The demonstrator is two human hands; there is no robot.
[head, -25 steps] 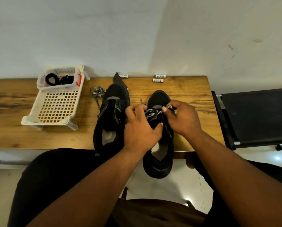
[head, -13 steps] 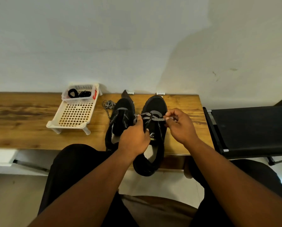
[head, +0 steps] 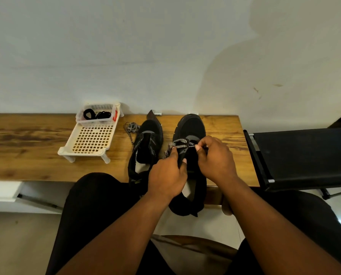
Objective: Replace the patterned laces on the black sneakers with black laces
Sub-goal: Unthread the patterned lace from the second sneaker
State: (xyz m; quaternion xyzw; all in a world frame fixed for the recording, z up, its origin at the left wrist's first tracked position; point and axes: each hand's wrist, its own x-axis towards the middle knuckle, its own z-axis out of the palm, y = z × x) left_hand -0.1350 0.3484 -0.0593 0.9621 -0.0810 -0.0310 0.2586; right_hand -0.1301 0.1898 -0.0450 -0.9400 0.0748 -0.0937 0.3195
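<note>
Two black sneakers stand side by side on the wooden table (head: 27,147), toes toward the wall. The left sneaker (head: 148,143) has no lace. A black-and-white patterned lace (head: 179,144) still crosses the right sneaker (head: 191,128) near its toe. My left hand (head: 166,176) pinches the right sneaker's tongue and the lace's left part. My right hand (head: 215,157) pinches the lace's right end. A second patterned lace (head: 132,127) lies bunched left of the left sneaker. Black laces (head: 96,115) lie in a clear tub on the white rack (head: 90,139).
The white perforated rack stands on the table to the left of the shoes. Small white items (head: 157,113) lie by the wall behind the shoes. A black chair (head: 304,155) stands right of the table. My legs in black trousers are under the table's front edge.
The camera has tilted up and back, so the table looks smaller. Both hands stay on the right sneaker's patterned lace; the left hand has shifted to grip the tongue as well.
</note>
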